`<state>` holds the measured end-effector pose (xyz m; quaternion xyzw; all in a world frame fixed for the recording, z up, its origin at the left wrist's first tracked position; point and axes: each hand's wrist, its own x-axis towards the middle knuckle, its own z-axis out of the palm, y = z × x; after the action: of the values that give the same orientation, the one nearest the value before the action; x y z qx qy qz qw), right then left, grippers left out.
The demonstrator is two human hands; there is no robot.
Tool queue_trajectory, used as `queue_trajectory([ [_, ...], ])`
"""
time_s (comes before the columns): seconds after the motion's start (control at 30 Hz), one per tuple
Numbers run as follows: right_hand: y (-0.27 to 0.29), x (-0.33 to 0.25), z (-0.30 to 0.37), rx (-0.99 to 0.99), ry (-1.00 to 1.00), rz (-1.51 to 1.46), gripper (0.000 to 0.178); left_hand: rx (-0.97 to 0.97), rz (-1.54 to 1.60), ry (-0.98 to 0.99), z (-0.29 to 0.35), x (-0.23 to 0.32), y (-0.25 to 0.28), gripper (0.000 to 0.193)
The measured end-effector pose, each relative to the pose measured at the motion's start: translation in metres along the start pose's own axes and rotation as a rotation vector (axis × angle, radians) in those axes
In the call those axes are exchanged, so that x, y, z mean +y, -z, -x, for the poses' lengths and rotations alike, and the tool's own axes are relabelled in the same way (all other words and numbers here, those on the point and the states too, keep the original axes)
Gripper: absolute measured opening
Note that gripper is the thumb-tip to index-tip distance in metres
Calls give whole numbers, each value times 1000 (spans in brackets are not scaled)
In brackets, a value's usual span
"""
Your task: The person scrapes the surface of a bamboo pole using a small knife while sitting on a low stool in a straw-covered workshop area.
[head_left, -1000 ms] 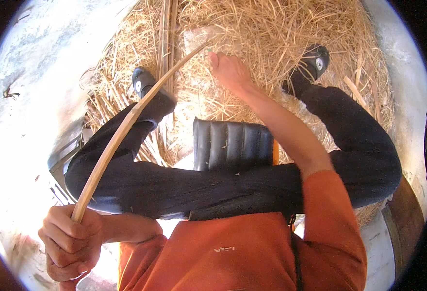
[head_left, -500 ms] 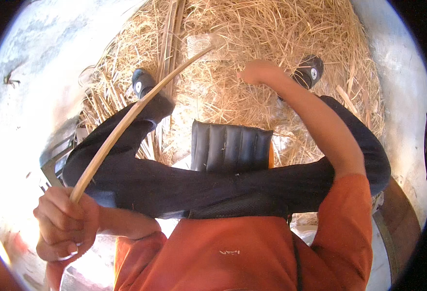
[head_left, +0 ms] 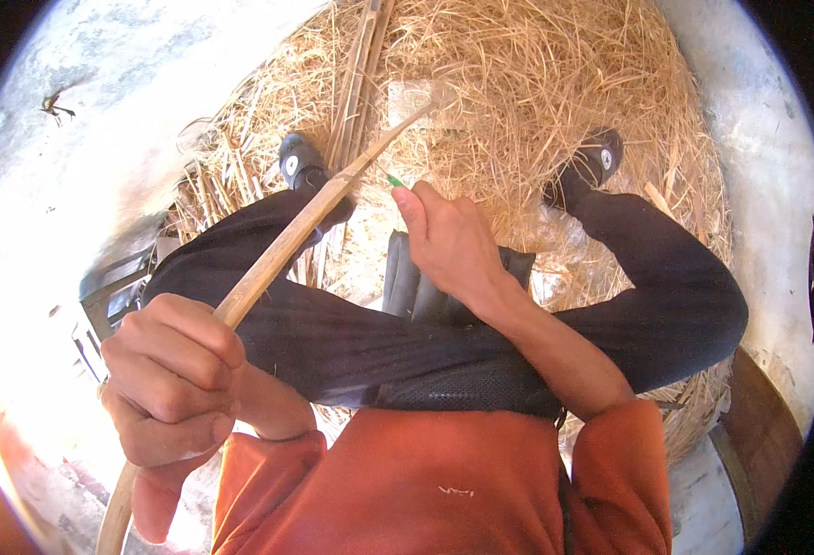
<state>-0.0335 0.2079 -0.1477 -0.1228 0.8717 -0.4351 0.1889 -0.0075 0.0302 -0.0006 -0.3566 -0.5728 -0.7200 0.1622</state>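
My left hand (head_left: 171, 379) is closed round a long pale wooden strip (head_left: 305, 227), which looks like bamboo or cane. The strip slants up and away to the right and tapers to a thin tip; its near end passes below my fist. My right hand (head_left: 453, 240) is closed, thumb forward, on a small green-handled tool (head_left: 396, 181). Only the tool's green end and a thin dark point show past the thumb, so its kind is unclear. This hand is apart from the strip, just right of its upper part. Behind my right wrist lies a black ribbed pad (head_left: 402, 277), partly covered.
Dry shavings (head_left: 536, 83) are heaped across the floor ahead, around my two dark shoes (head_left: 301, 162). Long flat strips (head_left: 356, 83) lie at the far middle. Pale walls stand on both sides, with a dark frame (head_left: 111, 287) by my left knee.
My right hand has come back toward my body and to the left, bringing the green-handled tool into sight. My left hand has shifted right and slightly up with the wooden strip.
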Motion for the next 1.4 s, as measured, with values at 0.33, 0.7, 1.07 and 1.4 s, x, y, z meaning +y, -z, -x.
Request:
queue_trajectory([
  [0.33, -13, 17, -10, 128, 79, 115, 43, -31, 19, -2, -4, -10, -4, 56],
  [0.7, -33, 60, -35, 69, -47, 4, 50, -62, 44, 8, -8, -11, -9, 54],
  [1.07, -19, 62, -43, 75, -78, 63, 51, -265, 184, 32, -9, -13, -6, 52],
  [1.4, -27, 80, -51, 102, -77, 29, 52, -47, 33, -11, -2, -10, -7, 54],
])
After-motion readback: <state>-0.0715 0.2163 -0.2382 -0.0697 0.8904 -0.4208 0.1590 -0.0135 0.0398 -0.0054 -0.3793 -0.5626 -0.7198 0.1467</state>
